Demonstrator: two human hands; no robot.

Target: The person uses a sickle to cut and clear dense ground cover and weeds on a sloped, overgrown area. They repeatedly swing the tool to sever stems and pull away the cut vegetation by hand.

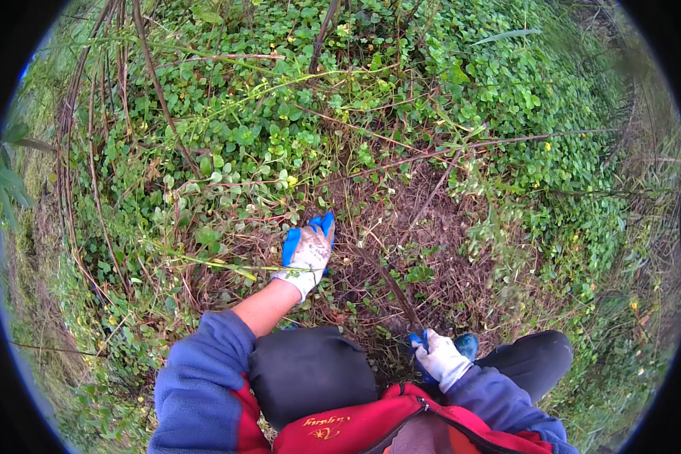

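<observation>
My left hand (310, 249), in a muddy white glove with blue coated fingers, reaches down to the low creeping plants (261, 213) left of a patch of bare soil. Its palm side is hidden, so whether it grips any stems cannot be told. My right hand (440, 354), gloved the same way, is closed near my right knee. From it a long, narrow, dark, rusty-looking blade (391, 286) points forward and left, low over the soil; its handle is hidden in the fist. A thin green stem (227, 265) crosses in front of my left wrist.
Dense green ground cover (522, 85) spreads ahead and to both sides. Tall dry stalks (68, 142) stand at left, and a long thin twig (488, 143) slants across ahead. Brown soil with cut stems and litter (448, 227) lies before me. My bent knees (312, 374) frame the near side.
</observation>
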